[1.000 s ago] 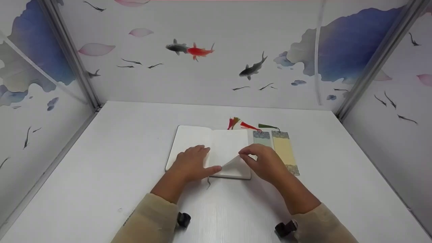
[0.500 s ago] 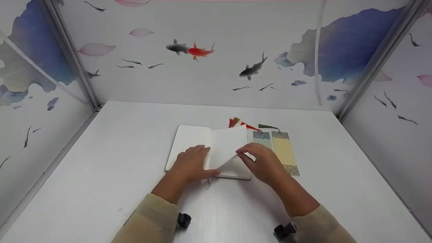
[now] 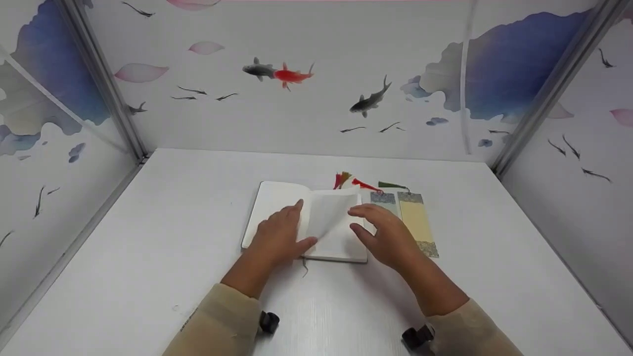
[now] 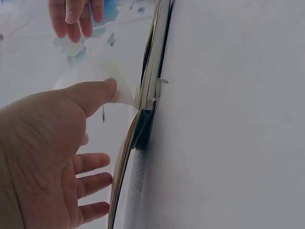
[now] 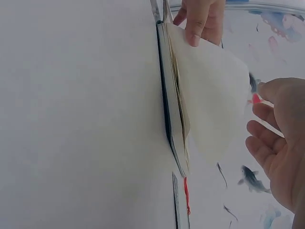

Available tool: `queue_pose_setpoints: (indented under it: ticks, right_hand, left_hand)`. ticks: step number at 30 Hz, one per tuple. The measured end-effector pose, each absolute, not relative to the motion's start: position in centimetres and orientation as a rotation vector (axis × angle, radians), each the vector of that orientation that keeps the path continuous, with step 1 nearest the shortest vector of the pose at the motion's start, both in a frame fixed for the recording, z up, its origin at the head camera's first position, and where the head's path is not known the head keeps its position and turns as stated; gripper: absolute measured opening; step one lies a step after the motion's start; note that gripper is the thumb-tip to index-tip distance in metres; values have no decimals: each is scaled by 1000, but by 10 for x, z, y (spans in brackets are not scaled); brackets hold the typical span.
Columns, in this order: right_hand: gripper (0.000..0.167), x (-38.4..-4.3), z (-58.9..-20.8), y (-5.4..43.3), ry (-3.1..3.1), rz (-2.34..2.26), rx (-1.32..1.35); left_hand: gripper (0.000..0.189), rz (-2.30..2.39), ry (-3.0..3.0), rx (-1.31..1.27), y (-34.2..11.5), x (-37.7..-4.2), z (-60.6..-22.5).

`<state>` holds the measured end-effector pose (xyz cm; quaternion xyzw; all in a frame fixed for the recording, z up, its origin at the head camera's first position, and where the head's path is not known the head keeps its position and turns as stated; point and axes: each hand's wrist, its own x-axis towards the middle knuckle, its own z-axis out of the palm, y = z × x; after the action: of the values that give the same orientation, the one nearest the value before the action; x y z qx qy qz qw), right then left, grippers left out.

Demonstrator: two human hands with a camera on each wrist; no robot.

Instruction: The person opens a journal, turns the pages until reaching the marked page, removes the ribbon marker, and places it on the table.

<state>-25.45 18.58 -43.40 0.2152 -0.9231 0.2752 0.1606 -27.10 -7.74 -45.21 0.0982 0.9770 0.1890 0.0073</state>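
An open notebook (image 3: 274,198) with blank pages lies on the white table. My left hand (image 3: 277,235) rests on its left page, fingers extended, and the thumb touches a raised, curved page (image 3: 332,210) near the spine. Just right of that page hovers my right hand (image 3: 388,232), its thumb and fingertips parted with nothing between them. In the right wrist view the lifted page (image 5: 214,86) stands apart from the right hand (image 5: 281,138), whose fingers are loosely bent. A thin ribbon (image 3: 305,268) hangs from the notebook's near edge.
Right of the notebook lie a yellow bookmark (image 3: 415,217) and a grey-green bookmark (image 3: 383,199), partly behind the right hand. Red and olive tassels (image 3: 344,179) show past the notebook's far edge. A dark green tassel (image 3: 393,185) lies behind the yellow bookmark. Printed panels enclose the table.
The right hand has let go of the page corner it pinched, and its fingers have spread. The page now curves up by itself toward the left. The left thumb has shifted slightly inward.
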Motion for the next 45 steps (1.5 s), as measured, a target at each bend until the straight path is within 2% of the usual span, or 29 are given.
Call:
queue_pose_setpoints:
  ticks: [11, 18, 30, 34, 40, 45]
  right_hand:
    - [50, -261, -440, 185, -2961, 793, 472]
    - [61, -263, -444, 190, -3075, 775, 577]
    - [67, -267, -447, 190, -3243, 643, 612]
    - [67, -267, -449, 189, -3287, 630, 594]
    - [64, -265, -452, 190, -3321, 624, 581]
    - [63, -263, -451, 190, -3318, 591, 607]
  left_hand:
    - [121, 667, 3210, 186, -77, -273, -451]
    - [121, 590, 3273, 218, -79, -273, -451]
    - [99, 524, 3320, 260, -79, -273, -450]
    - [86, 518, 3315, 287, -79, -273, -449]
    - [56, 553, 3254, 353, -80, -272, -450]
    - [46, 563, 3202, 379, -82, -270, -452]
